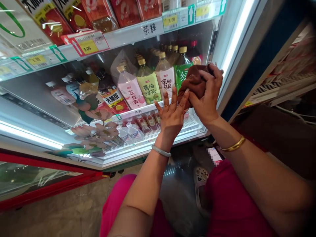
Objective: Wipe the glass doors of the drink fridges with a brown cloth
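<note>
**Bare forearms (143, 189) extend toward fridge shelf (125, 115), brown cloth (194, 82) in right hand (208, 97)**

The right hand grips the bunched cloth before a green-labelled bottle (180, 70). Beside it, the left hand (171, 117) is open and spread at the cloth's edge; contact is unclear. Beyond it, leftward, stand a yellow-green bottle (148, 85) and a pink bottle (129, 87).

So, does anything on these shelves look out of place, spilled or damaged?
Only one thing: loose clear plastic film rises by the neck of the pink-labelled 荔枝爽 bottle, while the light-green-labelled bottle to its right shows none. I see no spill or damage.
</note>
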The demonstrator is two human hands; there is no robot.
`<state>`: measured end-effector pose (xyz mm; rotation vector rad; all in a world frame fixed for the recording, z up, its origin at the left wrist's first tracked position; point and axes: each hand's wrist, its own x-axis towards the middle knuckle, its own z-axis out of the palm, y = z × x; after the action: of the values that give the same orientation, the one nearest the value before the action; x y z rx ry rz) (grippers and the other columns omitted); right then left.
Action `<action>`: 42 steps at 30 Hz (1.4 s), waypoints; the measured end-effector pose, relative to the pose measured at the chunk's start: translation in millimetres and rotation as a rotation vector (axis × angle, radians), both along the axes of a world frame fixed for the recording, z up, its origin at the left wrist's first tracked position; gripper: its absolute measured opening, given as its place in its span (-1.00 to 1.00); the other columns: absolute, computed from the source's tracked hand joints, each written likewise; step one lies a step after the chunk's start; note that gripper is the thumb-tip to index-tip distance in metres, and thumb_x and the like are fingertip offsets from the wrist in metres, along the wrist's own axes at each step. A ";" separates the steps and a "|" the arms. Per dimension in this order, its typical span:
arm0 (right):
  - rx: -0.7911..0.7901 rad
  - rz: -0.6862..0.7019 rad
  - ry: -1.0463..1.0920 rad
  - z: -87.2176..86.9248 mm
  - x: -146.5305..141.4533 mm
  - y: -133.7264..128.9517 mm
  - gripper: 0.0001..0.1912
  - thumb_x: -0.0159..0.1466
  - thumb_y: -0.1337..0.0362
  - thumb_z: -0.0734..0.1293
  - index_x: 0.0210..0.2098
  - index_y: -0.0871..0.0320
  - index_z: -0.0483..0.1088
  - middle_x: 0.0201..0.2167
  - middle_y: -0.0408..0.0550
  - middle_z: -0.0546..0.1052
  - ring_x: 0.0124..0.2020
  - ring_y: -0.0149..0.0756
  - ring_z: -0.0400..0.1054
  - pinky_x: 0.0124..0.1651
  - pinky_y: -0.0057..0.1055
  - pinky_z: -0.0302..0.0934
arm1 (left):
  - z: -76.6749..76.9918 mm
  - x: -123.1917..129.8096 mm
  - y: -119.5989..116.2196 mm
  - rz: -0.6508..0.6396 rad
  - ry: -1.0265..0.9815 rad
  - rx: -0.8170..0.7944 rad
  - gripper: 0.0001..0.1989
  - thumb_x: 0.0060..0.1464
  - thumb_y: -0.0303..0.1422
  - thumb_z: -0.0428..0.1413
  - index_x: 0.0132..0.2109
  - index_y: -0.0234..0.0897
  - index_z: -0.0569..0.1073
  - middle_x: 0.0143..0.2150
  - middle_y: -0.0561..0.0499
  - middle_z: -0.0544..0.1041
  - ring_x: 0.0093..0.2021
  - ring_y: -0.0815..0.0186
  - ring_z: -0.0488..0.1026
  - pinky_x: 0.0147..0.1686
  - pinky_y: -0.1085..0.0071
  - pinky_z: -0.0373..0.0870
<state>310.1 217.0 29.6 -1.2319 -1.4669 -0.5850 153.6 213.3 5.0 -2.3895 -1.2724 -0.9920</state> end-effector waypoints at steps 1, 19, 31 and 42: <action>-0.017 -0.004 -0.024 -2.3 1.1 -2.1 -0.32 0.43 -0.01 0.21 0.44 -0.01 -0.07 0.47 0.13 0.00 0.50 0.01 -0.15 0.51 0.26 -0.16 | 0.0 -0.1 0.6 0.013 -0.011 -0.023 -0.33 0.33 -0.22 0.00 0.51 0.13 0.01 0.59 0.17 -0.17 0.57 0.06 -0.50 0.40 -0.30 -0.62; -0.062 -0.022 -0.063 -7.5 22.4 1.8 -0.35 0.40 0.03 0.25 0.42 -0.26 0.02 0.53 -0.18 -0.03 0.58 -0.02 -0.31 0.55 0.25 -0.26 | 20.6 2.8 -5.9 -0.034 -0.124 -0.118 -0.26 0.28 -0.17 0.13 0.51 0.02 0.05 0.61 0.01 -0.19 0.56 0.05 -0.59 0.42 -0.24 -0.64; -0.071 0.069 -0.117 -17.3 41.5 -3.1 -0.48 0.39 0.09 0.32 0.30 -0.07 0.21 0.51 -0.14 0.06 0.54 -0.06 -0.23 0.55 0.24 -0.25 | 15.1 -32.0 0.7 -0.049 -0.035 -0.121 -0.21 0.26 0.09 0.08 0.51 0.00 0.08 0.61 -0.01 -0.18 0.57 0.05 -0.54 0.46 -0.20 -0.53; -0.316 0.255 -0.327 -26.8 23.4 -13.0 -0.53 0.39 0.07 0.32 0.27 -0.16 0.29 0.52 -0.31 0.04 0.57 -0.15 -0.40 0.57 0.17 -0.29 | 17.8 -51.1 0.7 0.016 -0.086 -0.128 -0.25 0.31 0.13 -0.08 0.53 0.07 -0.02 0.59 0.18 -0.08 0.56 0.25 -0.62 0.53 -0.03 -0.49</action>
<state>333.5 204.0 2.8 -1.1976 -2.0182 -0.4031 102.5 214.1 22.8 -2.4507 -1.4233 -1.0495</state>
